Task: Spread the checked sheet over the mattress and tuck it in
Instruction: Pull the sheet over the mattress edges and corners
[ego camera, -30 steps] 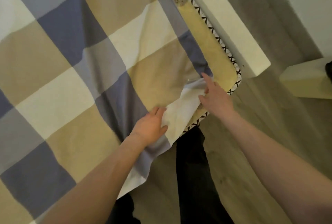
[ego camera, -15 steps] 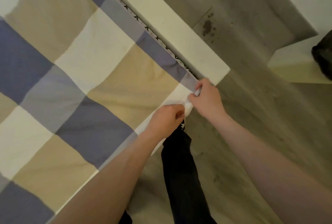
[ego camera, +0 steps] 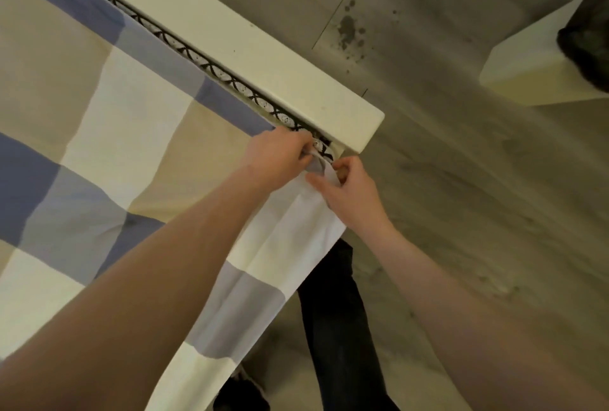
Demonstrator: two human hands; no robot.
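The checked sheet, in blue, beige and cream squares, covers the mattress across the left of the view. Its edge hangs off the near side toward the floor. The mattress shows only as a black-and-white patterned trim beside the cream bed frame. My left hand grips the sheet's corner at the mattress corner, right by the trim. My right hand pinches the same corner fabric just below and to the right, almost touching the left hand.
Grey wood-look floor with dark stains fills the right. A cream piece of furniture with a dark object on it stands at the upper right. My dark-trousered leg stands by the bed's corner.
Both hands pulled the sheet's corner over the bare yellow mattress corner toward the frame's end. The sheet now covers that corner and both hands hold it there.
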